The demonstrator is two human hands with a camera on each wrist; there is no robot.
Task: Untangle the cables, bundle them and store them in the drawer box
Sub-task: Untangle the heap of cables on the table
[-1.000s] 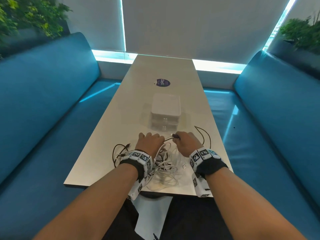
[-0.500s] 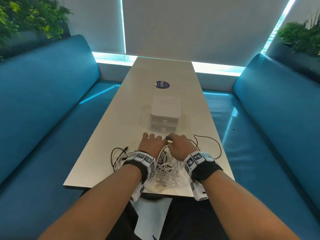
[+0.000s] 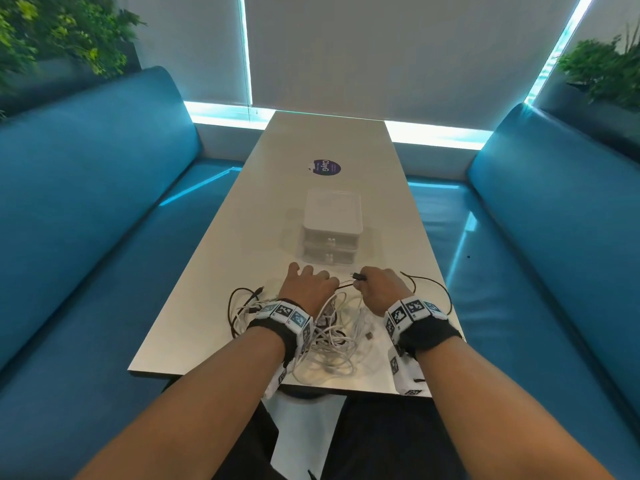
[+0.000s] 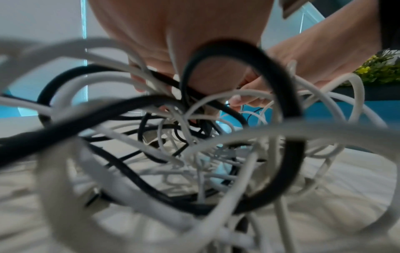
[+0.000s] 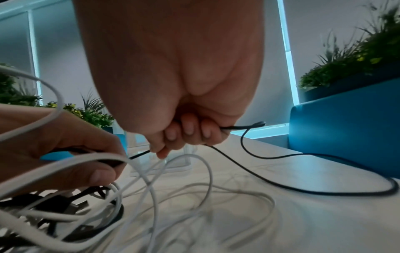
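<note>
A tangle of white and black cables [image 3: 332, 341] lies on the table near its front edge. My left hand [image 3: 308, 284] rests on the tangle's far part with its fingers [image 4: 149, 80] curled round several strands [image 4: 194, 154]. My right hand [image 3: 379, 289] is closed in a fist [image 5: 184, 133] round a thin black cable [image 5: 303, 190]. Its plug end [image 3: 358, 277] sticks out to the left, towards the left hand. The rest of that black cable [image 3: 429, 280] loops out to the right on the table. The white two-drawer box [image 3: 332, 216] stands just beyond both hands, drawers closed.
The long white table [image 3: 329, 140] has a round purple sticker [image 3: 323, 167] past the box. Blue benches [image 3: 86, 220] [image 3: 554, 220] run along both sides. The tangle reaches almost to the table's front edge [image 3: 207, 373]. Plants stand behind the benches.
My right hand went in to the left hand, then drew back to the right with the black cable. The black loop on its right has grown. The left hand stayed on the tangle.
</note>
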